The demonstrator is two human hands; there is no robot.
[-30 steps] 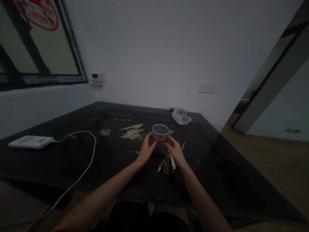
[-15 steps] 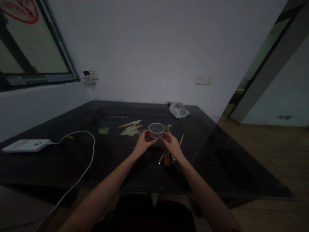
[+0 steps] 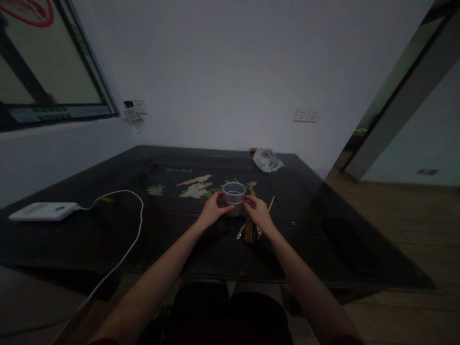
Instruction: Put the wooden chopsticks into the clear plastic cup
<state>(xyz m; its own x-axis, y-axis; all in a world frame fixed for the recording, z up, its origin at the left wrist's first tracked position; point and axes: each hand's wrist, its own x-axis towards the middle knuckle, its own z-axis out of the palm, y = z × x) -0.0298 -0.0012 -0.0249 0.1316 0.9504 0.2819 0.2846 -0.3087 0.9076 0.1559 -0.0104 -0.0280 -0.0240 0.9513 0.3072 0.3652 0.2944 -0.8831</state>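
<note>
A clear plastic cup (image 3: 234, 197) stands upright on the dark glass table (image 3: 179, 239), held from both sides. My left hand (image 3: 211, 213) curls round its left wall. My right hand (image 3: 258, 213) grips its right wall. Just below the cup, under my right hand, lie several wooden chopsticks and a spoon (image 3: 248, 231) in a small heap on the table. The room is dim.
A white power bank (image 3: 43, 211) with a looping white cable (image 3: 132, 225) lies at the left. A crumpled clear plastic bag (image 3: 268, 161) sits at the table's far edge by the wall. The table's right edge (image 3: 359, 230) borders a wooden floor.
The cup has come down from a slightly raised position to the table surface between both hands. The view has shifted a little.
</note>
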